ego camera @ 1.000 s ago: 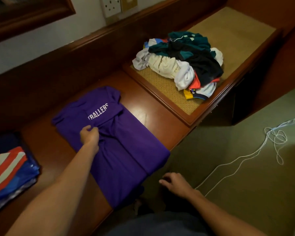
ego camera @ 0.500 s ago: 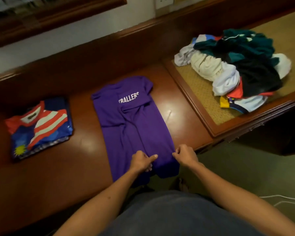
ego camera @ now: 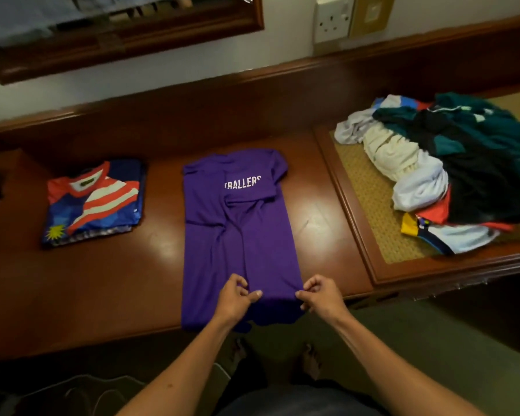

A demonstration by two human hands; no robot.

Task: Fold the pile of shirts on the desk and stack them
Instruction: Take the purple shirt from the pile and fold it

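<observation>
A person stands at a dark wooden surface (ego camera: 108, 283), seen from above through a head-worn camera. A purple shirt (ego camera: 237, 235) lies flat in the middle of it, already narrowed into a long panel with its sleeves folded in; white lettering shows near the collar, and the hem hangs slightly over the near edge.

A second ago only the left hand (ego camera: 234, 295) was on the shirt, up near the lettering, while the right hand (ego camera: 318, 295) hung free below the edge. Now both hands have come to the hem end — the left pinching the cloth a little in from its left side, the right pinching at the right edge, fingers and thumbs closed on the fabric. The lengthwise folds look finished, and the likely next step is to bring the hem up toward the collar.

To the left sits a folded stack (ego camera: 93, 202) (a red, white and blue striped shirt on top), well apart from the purple one. To the right, on a woven inset, lies the unfolded pile of shirts (ego camera: 451, 175) — several remain, so the task is at an early stage.
</observation>
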